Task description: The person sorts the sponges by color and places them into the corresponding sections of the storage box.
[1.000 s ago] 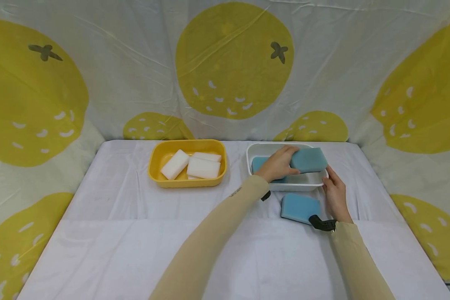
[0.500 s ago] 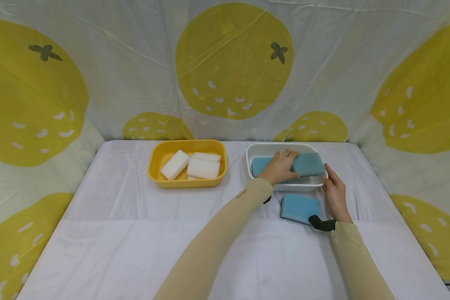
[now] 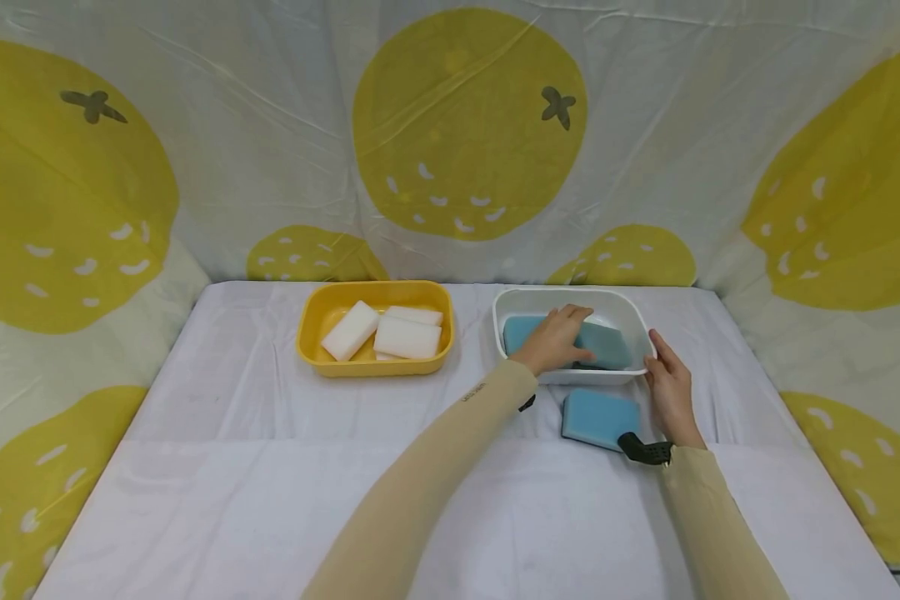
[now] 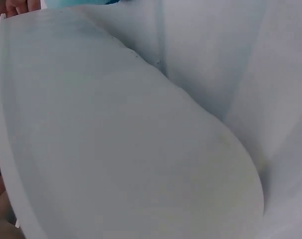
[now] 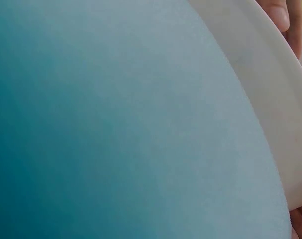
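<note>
My left hand is inside the white plastic tray, with thumb and fingers spread at the left end of a blue sponge. That sponge lies tilted against the tray's near side. Another blue sponge sits at the tray's left end, partly covered by the hand. At the tray's right end, my right hand holds the rim between thumb and fingers. A third blue sponge with a dark underside lies on the cloth before the tray; a blue sponge fills much of the right wrist view.
To the left stands a yellow tray with several white sponges in it. White cloth covers the table, and a lemon-print curtain rises along the back and sides.
The left hand has lowered the blue sponge into the white tray, and its fingers now look loosened from it. The right hand has stayed at the tray's right end.
</note>
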The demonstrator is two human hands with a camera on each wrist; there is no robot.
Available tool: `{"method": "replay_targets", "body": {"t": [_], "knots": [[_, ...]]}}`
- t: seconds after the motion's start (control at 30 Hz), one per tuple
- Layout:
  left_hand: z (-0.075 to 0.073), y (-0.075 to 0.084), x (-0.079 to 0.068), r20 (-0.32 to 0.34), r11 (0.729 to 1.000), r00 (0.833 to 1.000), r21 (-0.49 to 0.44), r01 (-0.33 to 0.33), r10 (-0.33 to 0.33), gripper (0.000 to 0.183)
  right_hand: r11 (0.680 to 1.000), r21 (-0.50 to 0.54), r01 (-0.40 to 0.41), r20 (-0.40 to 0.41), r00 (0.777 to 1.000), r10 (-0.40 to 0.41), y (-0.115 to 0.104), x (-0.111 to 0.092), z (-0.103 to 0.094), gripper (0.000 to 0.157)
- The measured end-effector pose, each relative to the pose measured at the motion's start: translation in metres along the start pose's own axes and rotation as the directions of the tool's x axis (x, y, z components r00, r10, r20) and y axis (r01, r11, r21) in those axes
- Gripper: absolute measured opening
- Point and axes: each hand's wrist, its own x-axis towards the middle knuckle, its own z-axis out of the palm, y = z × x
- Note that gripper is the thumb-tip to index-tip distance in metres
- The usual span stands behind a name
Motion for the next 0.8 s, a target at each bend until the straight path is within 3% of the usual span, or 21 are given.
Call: {"method": "replay_targets", "body": {"t": [0.17,0.4,0.63,0.8], "knots": [[-0.009,-0.011,-0.009,-0.060,0.993,0.998,-0.120,-0.009,0.002,0.076,1.000,-0.014,0.004,0.011,1.000,-0.004,0.000,0.000,-0.001,0.053],[-0.023,-0.030,-0.028,-0.113,0.962,0.991,-0.273,0.033,-0.066,0.073,1.000,-0.009,0.011,0.012,1.000,-0.011,-0.001,-0.002,0.000,0.053],[-0.033,-0.048,-0.050,-0.220,0.912,0.963,-0.406,0.056,-0.158,0.064,1.000,-0.028,0.012,0.012,1.000,-0.011,-0.003,-0.004,0.001,0.053],[-0.033,-0.060,-0.064,-0.254,0.900,0.947,-0.431,0.070,-0.195,0.063,0.999,-0.045,0.000,0.003,1.000,0.000,-0.005,-0.004,0.001,0.053]]}}
